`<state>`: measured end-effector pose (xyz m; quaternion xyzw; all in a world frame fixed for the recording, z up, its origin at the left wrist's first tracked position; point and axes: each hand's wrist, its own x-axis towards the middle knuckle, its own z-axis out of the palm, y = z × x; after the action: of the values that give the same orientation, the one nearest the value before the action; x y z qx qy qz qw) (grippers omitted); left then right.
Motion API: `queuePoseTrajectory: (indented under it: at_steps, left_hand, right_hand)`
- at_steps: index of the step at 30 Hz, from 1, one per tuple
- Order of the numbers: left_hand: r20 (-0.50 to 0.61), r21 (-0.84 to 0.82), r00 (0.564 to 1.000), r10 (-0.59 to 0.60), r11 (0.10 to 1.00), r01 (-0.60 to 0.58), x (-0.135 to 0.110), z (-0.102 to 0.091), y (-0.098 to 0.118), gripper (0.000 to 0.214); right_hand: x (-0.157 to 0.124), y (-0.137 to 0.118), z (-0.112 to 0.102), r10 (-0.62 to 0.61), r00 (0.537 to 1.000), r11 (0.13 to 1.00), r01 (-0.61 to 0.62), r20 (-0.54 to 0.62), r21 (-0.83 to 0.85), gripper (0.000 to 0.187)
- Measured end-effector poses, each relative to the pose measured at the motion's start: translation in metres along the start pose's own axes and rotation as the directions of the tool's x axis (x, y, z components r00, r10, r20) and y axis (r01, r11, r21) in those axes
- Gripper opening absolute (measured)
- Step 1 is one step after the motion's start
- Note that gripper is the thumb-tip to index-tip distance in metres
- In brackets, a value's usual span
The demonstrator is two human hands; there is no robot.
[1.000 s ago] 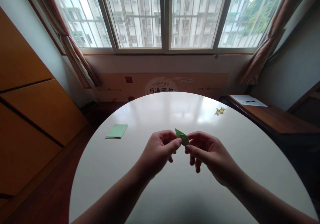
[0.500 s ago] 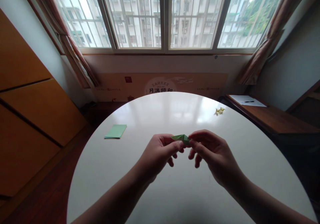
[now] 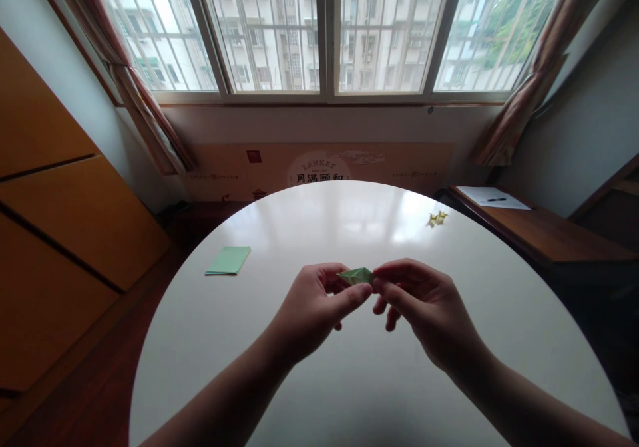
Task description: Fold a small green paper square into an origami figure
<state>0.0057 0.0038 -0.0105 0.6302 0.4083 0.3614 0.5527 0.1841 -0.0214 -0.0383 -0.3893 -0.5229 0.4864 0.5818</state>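
Note:
A small piece of folded green paper [image 3: 356, 276] with a pointed left end is held just above the white round table [image 3: 329, 380]. My left hand [image 3: 319, 304] grips it from the left, thumb along its lower front edge and fingers behind it. On the other side, my right hand [image 3: 417, 294] pinches the paper's right end between thumb and forefinger. Its lower fingers hang loosely curled. The fingertips hide part of the paper's lower edge and right end.
A stack of square green paper [image 3: 228, 261] lies on the table's left side. Small folded yellow paper figures [image 3: 437, 219] sit near the far right edge. Beyond the table stands a wooden desk [image 3: 564, 234] bearing a white sheet [image 3: 492, 197] and a pen [image 3: 496, 199].
The green paper has tilted slightly, so more of its lighter upper face shows. My left thumb has slid a little to the right along it. Both hands keep their hold.

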Motion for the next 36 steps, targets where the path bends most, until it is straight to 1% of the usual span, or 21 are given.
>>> queuePoseTrajectory:
  at_steps: [2,5,10,14,16,19,23,27,29,33,36]
  left_hand:
    - [-0.031,0.050,1.000,-0.001,0.999,0.002,-0.0009,0.0008,0.0006,0.023]
    - [-0.049,0.070,0.999,-0.005,0.997,0.009,-0.0015,0.0015,0.0016,0.021]
    - [-0.018,-0.013,0.999,-0.035,0.999,0.035,0.0009,0.0001,0.0016,0.020]
    - [-0.001,-0.102,0.997,-0.083,0.991,0.083,0.0024,-0.0010,0.0030,0.019]
    - [0.002,-0.117,0.995,-0.098,0.988,0.097,0.0026,-0.0011,0.0039,0.019]
    - [0.007,-0.103,0.995,-0.097,0.990,0.097,0.0028,-0.0012,0.0043,0.019]
    - [0.021,-0.031,0.996,-0.088,0.996,0.089,0.0020,-0.0020,0.0027,0.020]
    - [0.057,0.065,0.996,-0.071,0.996,0.067,0.0005,-0.0044,0.0011,0.021]
    - [0.047,0.082,0.997,-0.060,0.995,0.056,0.0006,-0.0057,0.0014,0.020]
    - [-0.032,0.022,0.998,-0.047,0.999,0.048,0.0026,-0.0063,0.0034,0.022]
    - [-0.076,-0.043,0.996,-0.056,0.998,0.053,0.0038,-0.0053,0.0046,0.025]
  right_hand:
    - [-0.0004,-0.0004,0.0020,-0.005,1.000,1.000,0.005,-0.007,-0.012,0.016]
    - [-0.0007,-0.0003,0.0028,0.000,1.000,1.000,0.000,-0.003,-0.024,0.017]
    - [-0.0002,0.0012,0.0001,0.021,0.999,0.999,-0.019,0.043,-0.040,0.020]
    - [0.0005,0.0013,0.0001,0.014,0.999,0.999,-0.013,0.029,-0.042,0.021]
    - [0.0009,0.0007,0.0006,0.007,1.000,0.999,-0.006,0.027,-0.040,0.020]
    - [0.0007,0.0001,0.0006,0.006,1.000,1.000,-0.005,0.026,-0.029,0.021]
    - [-0.0002,0.0008,-0.0009,0.025,0.999,1.000,-0.024,0.040,-0.012,0.023]
    - [0.0019,0.0021,-0.0017,0.082,0.996,0.996,-0.083,0.047,0.023,0.023]
    - [0.0040,0.0022,-0.0014,0.120,0.991,0.992,-0.122,0.052,0.032,0.022]
    - [0.0055,0.0013,-0.0005,0.193,0.978,0.978,-0.198,0.075,0.065,0.023]
    - [0.0043,0.0008,0.0005,0.244,0.962,0.961,-0.257,0.122,0.101,0.023]
